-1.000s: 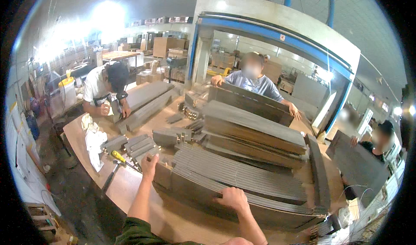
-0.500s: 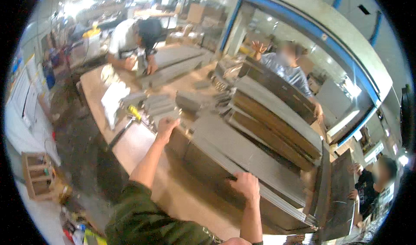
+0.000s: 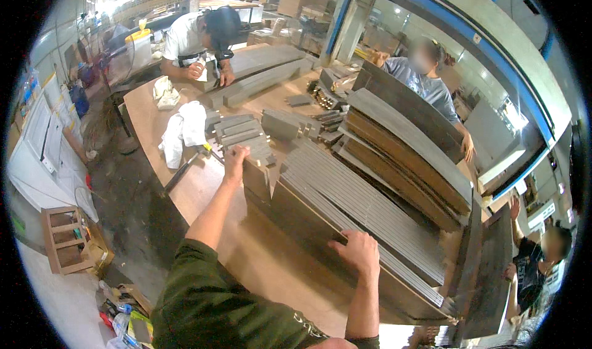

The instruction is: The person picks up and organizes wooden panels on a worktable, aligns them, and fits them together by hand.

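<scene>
My left hand [image 3: 235, 165] is closed over the top edge of a short grey board [image 3: 258, 181], at the left end of a row of long grey boards [image 3: 364, 210]. These boards stand on edge, packed side by side. My right hand [image 3: 361, 250] grips the upper edge of the front long board [image 3: 320, 241], its thumb on the near side and its fingers over the top. Some fingertips of both hands are hidden. Left of my left hand lie several short grey pieces [image 3: 237, 130] and a yellow-and-black hand tool [image 3: 191, 161].
White cloth gloves [image 3: 188, 130] lie on the wooden table [image 3: 200, 192]. Behind the row rises a stack of grey-brown panels [image 3: 401, 158]. Three people work around the table: one far left, one behind the stack, one at right holding a dark panel [image 3: 490, 275]. A blue-edged machine frame [image 3: 481, 47] stands behind.
The view has shifted a little and looks sharper. Both hands stay on the boards. The person behind the stack has lowered a raised hand; the person at right has raised one.
</scene>
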{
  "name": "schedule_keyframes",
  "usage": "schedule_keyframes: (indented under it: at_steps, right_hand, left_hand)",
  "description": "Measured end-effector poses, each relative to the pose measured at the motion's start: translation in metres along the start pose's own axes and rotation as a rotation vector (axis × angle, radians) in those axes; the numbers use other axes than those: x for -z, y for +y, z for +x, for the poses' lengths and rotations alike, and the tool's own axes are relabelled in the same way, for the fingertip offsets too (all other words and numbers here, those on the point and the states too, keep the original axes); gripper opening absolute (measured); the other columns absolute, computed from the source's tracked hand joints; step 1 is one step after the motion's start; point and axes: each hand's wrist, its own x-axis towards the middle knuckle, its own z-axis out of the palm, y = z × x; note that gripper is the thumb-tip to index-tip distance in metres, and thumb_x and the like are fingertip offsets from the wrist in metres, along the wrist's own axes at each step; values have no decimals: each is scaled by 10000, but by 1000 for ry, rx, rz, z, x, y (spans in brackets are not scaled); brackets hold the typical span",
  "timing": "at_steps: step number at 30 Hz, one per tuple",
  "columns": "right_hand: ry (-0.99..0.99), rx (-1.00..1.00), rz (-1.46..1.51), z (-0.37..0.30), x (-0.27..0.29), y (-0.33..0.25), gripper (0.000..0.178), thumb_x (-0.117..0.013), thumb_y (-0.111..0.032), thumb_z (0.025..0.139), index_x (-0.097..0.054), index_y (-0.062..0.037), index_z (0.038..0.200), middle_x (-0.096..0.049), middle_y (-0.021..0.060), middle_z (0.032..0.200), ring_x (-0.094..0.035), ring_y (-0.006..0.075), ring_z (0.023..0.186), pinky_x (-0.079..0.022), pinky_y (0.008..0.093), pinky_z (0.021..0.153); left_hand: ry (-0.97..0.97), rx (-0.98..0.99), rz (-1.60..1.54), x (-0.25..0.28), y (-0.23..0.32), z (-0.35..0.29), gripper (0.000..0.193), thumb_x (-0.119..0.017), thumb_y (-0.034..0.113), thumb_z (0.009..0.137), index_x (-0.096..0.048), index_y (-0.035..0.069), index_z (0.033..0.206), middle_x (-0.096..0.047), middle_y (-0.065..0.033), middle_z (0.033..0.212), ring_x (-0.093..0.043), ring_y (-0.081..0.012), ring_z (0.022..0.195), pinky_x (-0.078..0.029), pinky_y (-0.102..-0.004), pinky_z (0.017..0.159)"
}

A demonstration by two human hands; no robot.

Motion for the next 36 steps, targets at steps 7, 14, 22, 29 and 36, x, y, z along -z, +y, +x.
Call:
schedule_keyframes:
  at_steps: [7, 14, 22, 29, 36]
  right_hand:
    - [-66, -2, -56, 6, -9, 18, 303, -677, -379, 757, -689, -149, 954, -677, 131, 851, -647, 324, 822, -509, 442, 725]
    - [-109, 28, -112, 2, -13, 25, 318, -647, -383, 770, -682, -145, 978, -671, 148, 909, -638, 335, 856, -508, 445, 743]
    - [-134, 82, 50, -3, -11, 24, 428, -596, -454, 806, -645, -120, 1069, -656, 142, 1004, -610, 342, 952, -488, 435, 819]
    - [-44, 63, 91, 1, -20, 18, 406, -683, -431, 736, -672, -79, 936, -668, 153, 881, -637, 331, 865, -508, 439, 756]
    - [9, 46, 157, -21, -24, 20, 324, -694, -340, 706, -682, -60, 869, -676, 159, 861, -648, 338, 831, -519, 432, 727]
  left_hand:
    - [-105, -56, 390, -31, 13, -19, 261, -627, 239, 779, -521, 39, 650, -526, -7, 631, -469, -102, 620, -374, -273, 597]
    - [-45, -157, 389, -26, -17, -25, 364, -651, 325, 804, -488, 33, 662, -585, -39, 677, -507, -114, 657, -396, -283, 626]
    - [-440, -485, 757, 7, 12, 14, 770, -682, 375, 752, -356, 6, 1344, -377, -166, 1373, -361, -286, 1256, -287, -396, 1047]
    - [-1090, -372, 1660, -43, 104, -5, 723, -778, 467, 501, -637, 111, 1114, -602, -161, 1143, -492, -329, 1162, -124, -534, 1104]
    - [-1586, -368, 2007, -60, 71, 30, 516, -699, 617, 564, -728, 148, 778, -679, -146, 804, -647, -339, 827, -508, -426, 776]
